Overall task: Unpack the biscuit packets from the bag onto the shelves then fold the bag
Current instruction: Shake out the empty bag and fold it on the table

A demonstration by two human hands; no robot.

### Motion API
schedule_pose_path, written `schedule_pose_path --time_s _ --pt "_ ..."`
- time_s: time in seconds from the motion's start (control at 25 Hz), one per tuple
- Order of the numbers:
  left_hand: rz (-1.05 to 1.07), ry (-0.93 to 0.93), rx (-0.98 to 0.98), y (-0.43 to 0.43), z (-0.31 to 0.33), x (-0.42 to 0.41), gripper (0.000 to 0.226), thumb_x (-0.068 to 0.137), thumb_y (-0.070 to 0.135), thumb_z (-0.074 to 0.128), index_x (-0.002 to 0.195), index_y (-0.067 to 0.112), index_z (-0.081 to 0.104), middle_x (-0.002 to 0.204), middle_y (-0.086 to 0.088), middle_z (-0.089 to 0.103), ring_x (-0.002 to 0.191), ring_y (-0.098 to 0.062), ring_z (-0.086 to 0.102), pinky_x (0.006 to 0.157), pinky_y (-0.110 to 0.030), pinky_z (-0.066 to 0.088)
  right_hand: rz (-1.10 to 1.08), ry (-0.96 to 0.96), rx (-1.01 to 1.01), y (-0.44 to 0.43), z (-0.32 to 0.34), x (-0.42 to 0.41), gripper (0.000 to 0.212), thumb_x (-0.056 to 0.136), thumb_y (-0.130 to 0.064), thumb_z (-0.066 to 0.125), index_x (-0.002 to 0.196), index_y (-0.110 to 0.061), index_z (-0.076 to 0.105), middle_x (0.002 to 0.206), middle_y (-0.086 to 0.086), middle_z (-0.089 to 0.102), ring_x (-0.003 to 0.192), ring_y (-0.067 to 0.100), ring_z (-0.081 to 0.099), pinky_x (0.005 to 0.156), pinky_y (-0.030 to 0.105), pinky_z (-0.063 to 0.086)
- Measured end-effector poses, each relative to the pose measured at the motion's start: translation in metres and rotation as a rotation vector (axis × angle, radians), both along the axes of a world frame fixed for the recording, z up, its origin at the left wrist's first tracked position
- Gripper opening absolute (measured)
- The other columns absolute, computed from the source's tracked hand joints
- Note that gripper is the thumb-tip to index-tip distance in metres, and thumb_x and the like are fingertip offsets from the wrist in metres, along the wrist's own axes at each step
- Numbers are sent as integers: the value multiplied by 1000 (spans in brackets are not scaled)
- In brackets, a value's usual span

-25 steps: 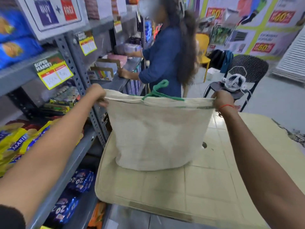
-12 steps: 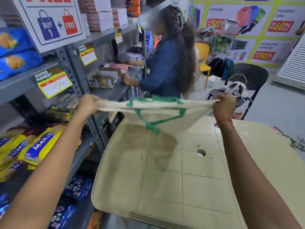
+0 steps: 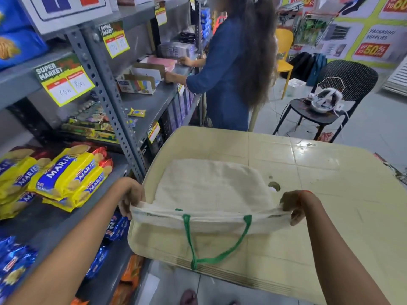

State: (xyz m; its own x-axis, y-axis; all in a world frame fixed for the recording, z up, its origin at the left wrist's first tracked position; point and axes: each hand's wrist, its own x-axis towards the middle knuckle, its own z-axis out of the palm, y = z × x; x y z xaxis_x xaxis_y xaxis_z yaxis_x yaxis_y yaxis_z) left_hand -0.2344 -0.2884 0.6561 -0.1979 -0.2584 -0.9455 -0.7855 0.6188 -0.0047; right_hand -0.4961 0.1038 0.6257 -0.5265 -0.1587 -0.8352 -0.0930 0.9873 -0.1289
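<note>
The cream cloth bag (image 3: pixel 209 183) lies flat on the beige plastic table (image 3: pixel 319 194), bottom end away from me, its green handles (image 3: pixel 217 258) drooping over the near table edge. My left hand (image 3: pixel 130 198) pinches the bag's left top corner and my right hand (image 3: pixel 294 204) pinches the right top corner, holding the mouth edge stretched just above the table. Yellow Marie biscuit packets (image 3: pixel 68 175) lie stacked on the grey metal shelf (image 3: pixel 44 225) at my left. Blue packets (image 3: pixel 13 263) sit lower down.
A person in a blue top (image 3: pixel 224 69) stands at the shelving beyond the table, hands on the shelf. A black chair (image 3: pixel 326 104) with a headset on it stands at the back right. The shelf upright (image 3: pixel 112 106) rises beside the table's left corner.
The bag hung upright between my hands a second ago. I swung it up level, then brought it down flat on the table and drew its mouth edge toward me.
</note>
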Motion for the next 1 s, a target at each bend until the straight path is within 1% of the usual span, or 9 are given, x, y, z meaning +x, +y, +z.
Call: schedule_pose_path --time_s 0.08,0.2,0.36,0.48,0.56,0.68,0.76,0.88,1.0 --pt "40 -21 30 -7 -1 -4 32 90 -11 43 114 -3 63 110 -22 69 103 -32 68 72 -33 58 -48 -11 -45 -3 1 0 22 79 -8 47 94 -1 62 82 17 66 60 25 69 77 41 61" --pt "226 8 -15 -31 -6 -19 30 92 1 51 120 -9 57 91 -19 70 67 -22 73 51 -29 59 -183 45 -268 -14 9 -11 11 87 -8 51 79 -14 55 74 7 60 58 18 60 49 24 57" --pt "726 315 -6 -56 -20 -51 26 97 21 50 87 -2 56 60 -11 71 40 -13 66 38 -20 53 -637 81 -542 -28 -9 -42 20 91 0 44 74 -3 54 53 7 49 29 8 45 33 11 40" --pt "1104 580 108 -58 -39 -77 17 95 12 51 94 -5 56 70 -18 72 47 -19 69 48 -25 57 -1113 -123 -883 -37 -33 -58 13 92 6 46 87 6 57 95 18 60 68 17 64 45 19 56" --pt "1209 662 142 -51 -54 -92 30 89 9 59 114 -7 55 89 -21 65 63 -26 68 54 -30 59 -1192 -146 -1014 -48 -48 -59 8 93 1 47 93 3 56 118 21 53 86 21 60 62 25 60" --pt "787 805 -231 -11 -77 -97 61 82 29 70 130 5 43 102 -17 59 82 -30 62 63 -35 54 -871 302 -870 -65 -66 -26 46 85 -19 66 124 -2 48 123 19 55 94 22 55 80 30 51" --pt "269 975 -341 26 -98 -81 54 76 42 72 116 12 51 103 -9 60 91 -27 59 73 -35 48 -315 572 -774 -69 -83 14 51 74 -32 77 114 -8 57 105 10 60 91 20 55 78 27 45" --pt "-596 741 -183 63 -135 -44 56 73 53 68 112 16 53 112 -2 53 102 -22 50 79 -37 47 608 378 -427 -69 -116 60 57 67 -47 75 110 -14 60 109 7 57 103 25 51 85 33 45" --pt "-787 662 -300 64 -151 -37 32 88 28 54 115 10 54 121 -9 52 110 -27 51 81 -40 48 720 437 -349 -66 -129 69 36 82 -25 61 114 -8 60 117 13 55 113 30 49 85 38 47"
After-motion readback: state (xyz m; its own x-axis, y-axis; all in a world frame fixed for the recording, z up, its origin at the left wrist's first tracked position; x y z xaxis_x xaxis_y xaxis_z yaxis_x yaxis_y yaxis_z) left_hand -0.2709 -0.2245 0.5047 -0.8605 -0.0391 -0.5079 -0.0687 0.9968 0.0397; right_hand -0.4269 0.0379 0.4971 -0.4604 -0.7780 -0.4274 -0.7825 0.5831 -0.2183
